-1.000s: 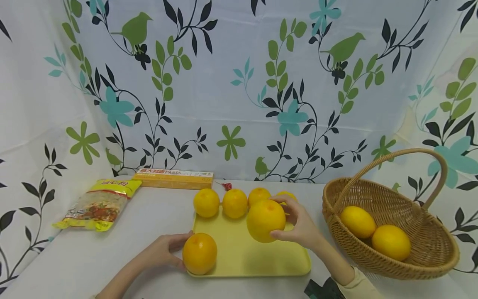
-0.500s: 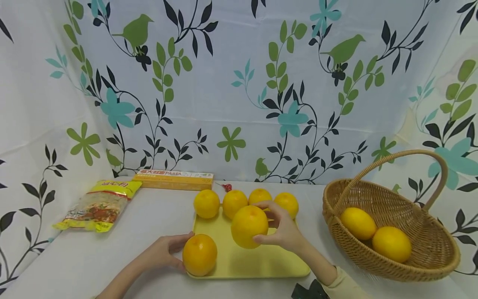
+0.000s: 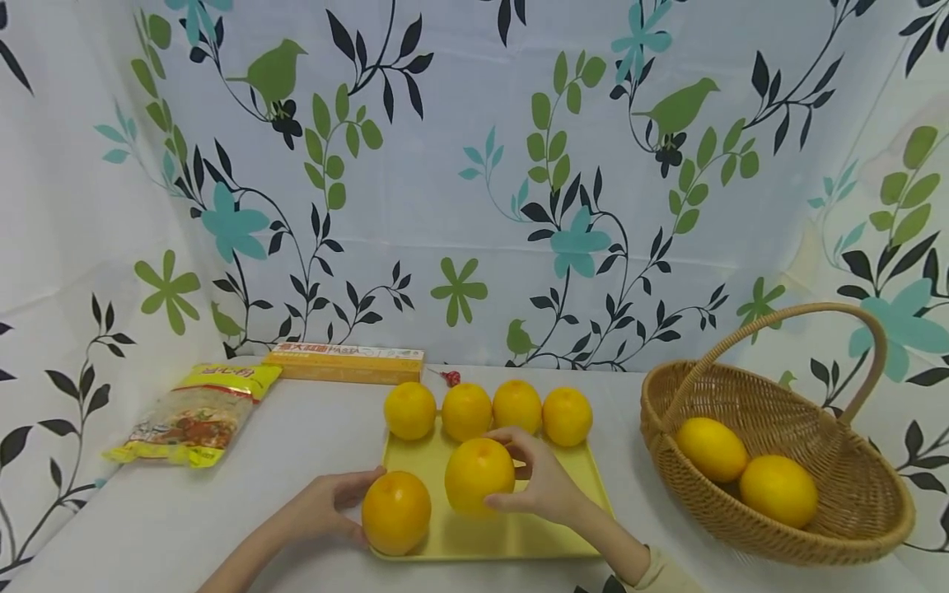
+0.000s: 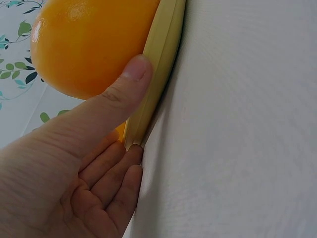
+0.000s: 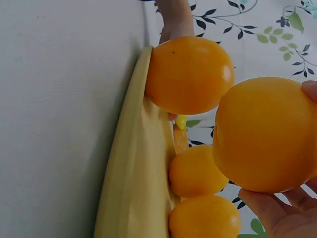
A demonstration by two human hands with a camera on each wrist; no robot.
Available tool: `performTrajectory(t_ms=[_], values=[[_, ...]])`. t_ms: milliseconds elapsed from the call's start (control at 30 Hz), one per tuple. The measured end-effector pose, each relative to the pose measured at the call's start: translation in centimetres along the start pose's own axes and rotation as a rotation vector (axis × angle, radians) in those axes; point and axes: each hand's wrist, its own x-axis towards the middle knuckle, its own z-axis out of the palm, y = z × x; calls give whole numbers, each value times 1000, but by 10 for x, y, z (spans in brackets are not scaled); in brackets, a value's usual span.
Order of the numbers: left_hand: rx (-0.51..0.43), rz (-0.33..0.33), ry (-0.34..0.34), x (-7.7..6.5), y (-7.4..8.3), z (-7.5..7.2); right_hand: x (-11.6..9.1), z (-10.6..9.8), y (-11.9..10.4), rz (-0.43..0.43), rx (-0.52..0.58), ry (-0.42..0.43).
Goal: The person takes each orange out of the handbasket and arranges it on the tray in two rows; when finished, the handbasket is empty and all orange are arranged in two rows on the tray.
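Observation:
My right hand (image 3: 539,478) grips an orange (image 3: 479,476) from its right side, over the middle of the yellow tray (image 3: 511,539). In the right wrist view, space shows between this held orange (image 5: 267,134) and the tray wall (image 5: 126,148). At the tray's front left corner sits another orange (image 3: 396,513). Beside it, my left hand (image 3: 326,506) rests at the tray's left edge with loosely bent fingers. The left wrist view has the thumb (image 4: 119,94) overlapping the tray rim (image 4: 161,54), fingertips right at its end. Several oranges (image 3: 466,412) line the tray's back edge.
At the right, a wicker basket (image 3: 853,461) with a tall handle contains two yellow-orange fruits (image 3: 778,492). A yellow food packet (image 3: 196,416) lies at the left, near a long pasta box (image 3: 344,363). A small red item (image 3: 450,378) lies behind the tray. Patterned cloth hangs behind.
My right hand has carried its orange left and lower over the tray, uncovering the rightmost back orange. The left hand and the front left orange keep their places.

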Motion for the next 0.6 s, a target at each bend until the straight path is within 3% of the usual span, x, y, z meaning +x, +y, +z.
performTrajectory(t_ms=[167, 400, 600], values=[[-8, -12, 8, 0, -1, 2, -2, 4, -8, 9, -12, -29], [3, -9, 12, -1, -1, 3, -4, 7, 21, 105, -64, -94], [2, -16, 18, -1, -2, 3, -5, 9, 30, 113, -135, -142]])
